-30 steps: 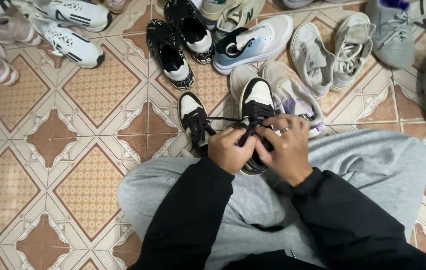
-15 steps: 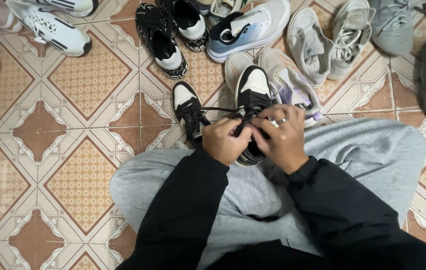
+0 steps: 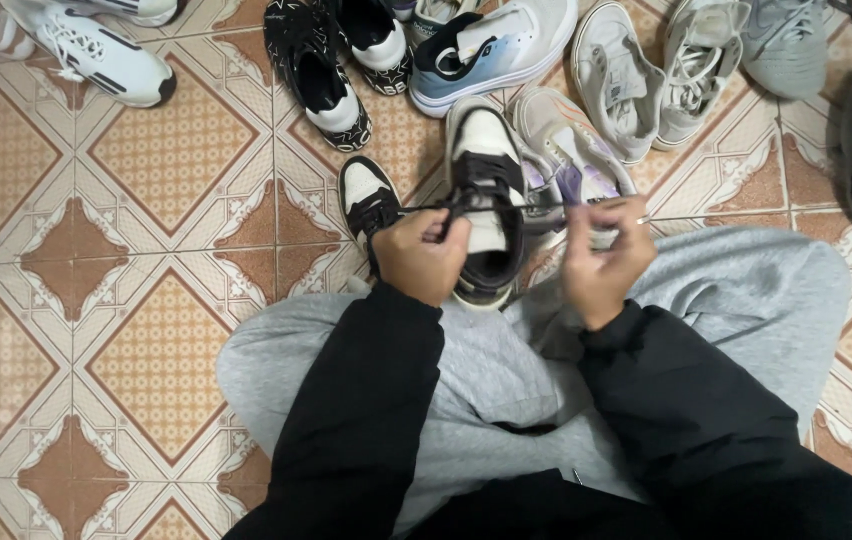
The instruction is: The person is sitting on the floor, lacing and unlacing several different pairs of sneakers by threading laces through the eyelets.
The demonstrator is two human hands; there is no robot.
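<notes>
- The left hand (image 3: 424, 255) is closed on one end of a black lace (image 3: 521, 207), just beside the black-and-white sneaker (image 3: 486, 200) resting at the knees
- The right hand (image 3: 601, 260) pinches the other end; the lace runs taut between the two hands
- The lace looks thin, soft and limp, best gripped near its tips; the sneaker seems light, with a stiff sole
- Its mate (image 3: 368, 205) lies just left of the left hand; other shoes crowd beyond the fingers, and open tile floor (image 3: 126, 300) spreads to the left

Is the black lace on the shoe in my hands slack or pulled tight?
Tight: the lace runs straight between left hand and right hand across the shoe.
</notes>
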